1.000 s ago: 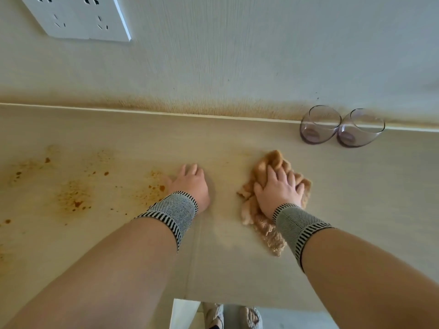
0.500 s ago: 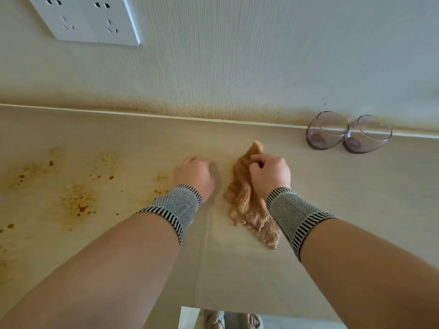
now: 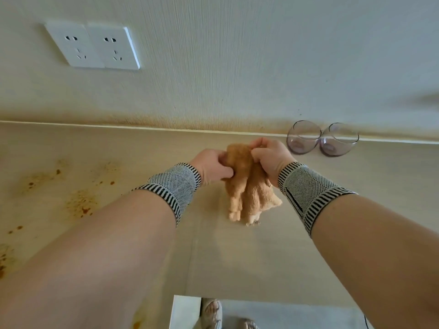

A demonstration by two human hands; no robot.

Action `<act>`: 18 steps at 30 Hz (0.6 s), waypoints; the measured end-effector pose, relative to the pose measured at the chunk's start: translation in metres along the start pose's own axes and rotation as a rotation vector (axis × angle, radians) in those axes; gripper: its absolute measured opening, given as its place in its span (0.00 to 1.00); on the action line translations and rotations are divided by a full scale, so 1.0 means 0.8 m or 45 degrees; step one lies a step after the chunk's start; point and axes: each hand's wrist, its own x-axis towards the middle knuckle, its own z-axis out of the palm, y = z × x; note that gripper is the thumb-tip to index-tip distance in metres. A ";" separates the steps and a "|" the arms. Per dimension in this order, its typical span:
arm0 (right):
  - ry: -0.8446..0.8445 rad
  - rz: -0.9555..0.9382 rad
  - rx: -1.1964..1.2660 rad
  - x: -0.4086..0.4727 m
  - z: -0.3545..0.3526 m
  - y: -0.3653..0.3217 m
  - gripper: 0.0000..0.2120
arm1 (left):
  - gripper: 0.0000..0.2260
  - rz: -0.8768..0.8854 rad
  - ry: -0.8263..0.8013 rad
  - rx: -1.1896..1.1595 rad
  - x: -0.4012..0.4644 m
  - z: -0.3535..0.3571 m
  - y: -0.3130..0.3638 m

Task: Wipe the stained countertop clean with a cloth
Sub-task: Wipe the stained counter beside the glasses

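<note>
A tan terry cloth [image 3: 247,186] hangs bunched above the beige countertop [image 3: 237,257], lifted off its surface. My left hand [image 3: 211,168] grips the cloth's upper left side and my right hand [image 3: 270,156] grips its upper right edge. Both wrists wear striped knit bands. Brown-orange stains [image 3: 79,203] speckle the counter's left part, to the left of my left forearm. More staining runs along the wall's base [image 3: 190,124].
Two clear glass tumblers [image 3: 303,138] [image 3: 338,140] stand against the wall at the back right. A white double socket [image 3: 92,46] sits on the wall upper left. The counter's front edge and feet on the floor [image 3: 211,314] show at the bottom.
My right hand closed on the cloth and raised it off the counter. My left hand left the surface and took hold of the cloth too.
</note>
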 end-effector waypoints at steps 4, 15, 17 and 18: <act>0.103 -0.054 -0.679 -0.007 -0.030 0.019 0.11 | 0.09 0.016 0.163 0.132 -0.013 0.009 0.002; 0.518 -0.055 -0.378 -0.048 -0.062 -0.018 0.11 | 0.17 -0.267 0.112 -0.215 -0.033 0.030 0.040; 0.119 -0.002 -0.263 -0.065 -0.050 -0.028 0.12 | 0.16 -0.381 0.120 -0.293 -0.037 0.033 0.035; -0.119 0.098 -0.231 -0.068 -0.043 -0.024 0.12 | 0.15 -0.422 0.097 -0.099 -0.040 0.032 0.028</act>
